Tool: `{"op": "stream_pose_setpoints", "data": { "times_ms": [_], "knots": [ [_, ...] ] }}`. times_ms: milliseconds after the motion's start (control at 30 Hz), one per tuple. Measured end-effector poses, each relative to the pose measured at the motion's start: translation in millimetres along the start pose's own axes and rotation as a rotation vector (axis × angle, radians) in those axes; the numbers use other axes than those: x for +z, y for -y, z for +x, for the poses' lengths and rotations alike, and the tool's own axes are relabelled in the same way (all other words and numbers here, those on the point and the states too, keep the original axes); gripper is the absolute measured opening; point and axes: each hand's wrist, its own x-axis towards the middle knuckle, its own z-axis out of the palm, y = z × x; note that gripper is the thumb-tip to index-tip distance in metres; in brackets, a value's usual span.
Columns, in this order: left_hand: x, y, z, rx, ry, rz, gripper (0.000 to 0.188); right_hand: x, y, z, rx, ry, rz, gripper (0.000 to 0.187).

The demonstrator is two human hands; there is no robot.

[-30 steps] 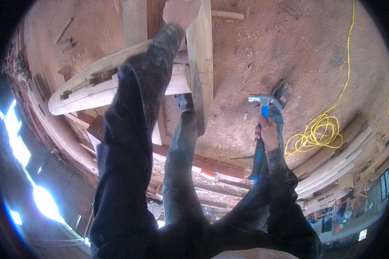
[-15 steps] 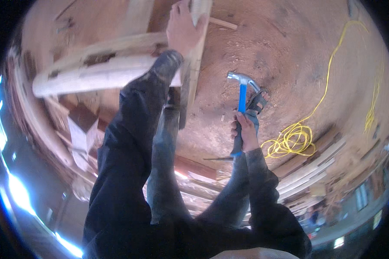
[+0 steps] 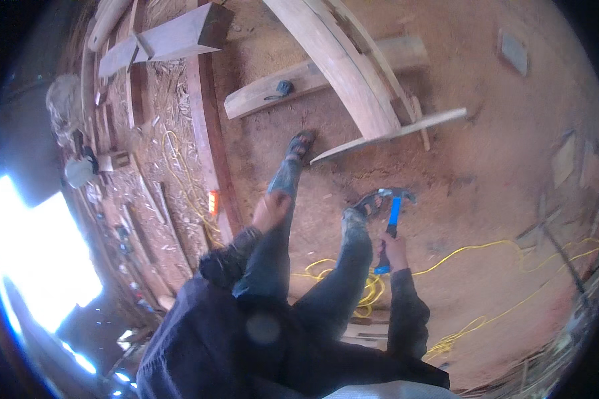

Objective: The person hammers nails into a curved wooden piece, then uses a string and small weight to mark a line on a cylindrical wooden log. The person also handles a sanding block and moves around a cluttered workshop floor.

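My right hand (image 3: 395, 250) is closed round the dark grip of a claw hammer (image 3: 394, 211) with a blue shaft. The hammer's metal head points away from me, beside my sandalled right foot. Over my left leg, apart from any timber, hangs my left hand (image 3: 271, 211); its fingers are blurred and partly hidden. Ahead of my feet a long pale beam (image 3: 339, 70) runs away from me. A thin board (image 3: 393, 136) lies crosswise at the beam's near end. Under the beam, a squared timber (image 3: 246, 100) carries a small dark object (image 3: 285, 87).
To the left lie a reddish timber (image 3: 208, 133), a pale squared block (image 3: 170, 40) and many wood shavings. An orange object (image 3: 213, 202) sits by the reddish timber. Yellow cord (image 3: 486, 246) trails over the dirt floor behind and right of the hammer.
My left hand has come off the timber it rested on and drawn back over my left leg. The view has swung round to the beam's end. The hammer stays in my right hand.
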Motion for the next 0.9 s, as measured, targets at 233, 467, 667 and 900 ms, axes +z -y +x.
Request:
{"op": "stream_pose_setpoints", "data": {
  "times_ms": [233, 467, 667, 900],
  "knots": [
    [60, -79, -68, -0.032, 0.262, -0.787, 0.033, 106, 68, -91, 0.004, 0.015, -0.424, 0.018],
    [27, -103, -15, -0.392, 0.285, -1.204, 0.015, 187, 77, -130, -0.202, 0.315, -0.444, 0.026],
    [44, -34, 37, -0.196, 0.141, -1.004, 0.007, 132, 141, -160, -0.176, 0.424, -0.377, 0.032],
    [23, -194, 59, -0.536, -0.056, -1.141, 0.007, -214, 202, -95, -0.309, -0.015, -0.359, 0.026]
  ]
}}
